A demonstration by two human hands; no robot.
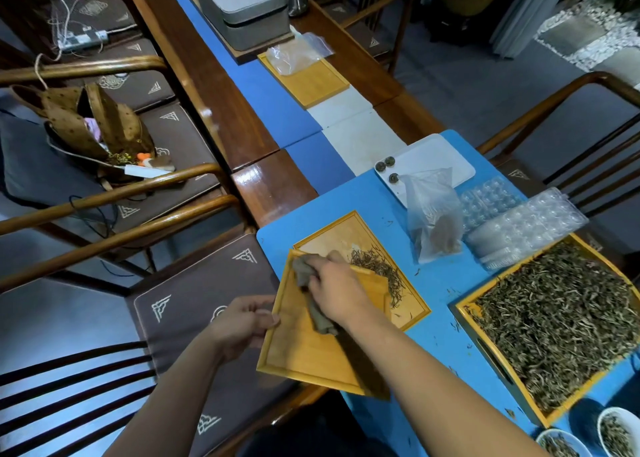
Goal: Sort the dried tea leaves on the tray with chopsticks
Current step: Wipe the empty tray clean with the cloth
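Note:
My left hand point(242, 321) grips the left rim of an empty bamboo tray point(311, 356) that is tilted over the table's near edge. My right hand point(337, 290) holds a grey-brown cloth point(320, 314) against that tray's inner surface. Behind it lies a second bamboo tray point(332, 237) with a small heap of dried tea leaves point(384, 271) at its right side. A large yellow tray point(465, 309) at the right is full of dried tea leaves point(561, 318). No chopsticks are visible.
A clear plastic bag point(433, 214), clear blister moulds point(526, 221) and a white tray point(436, 157) sit on the blue mat point(443, 280). White bowls point(620, 432) of leaves stand at bottom right. Wooden chairs point(104, 214) line the left; another bamboo tray point(311, 82) lies farther back.

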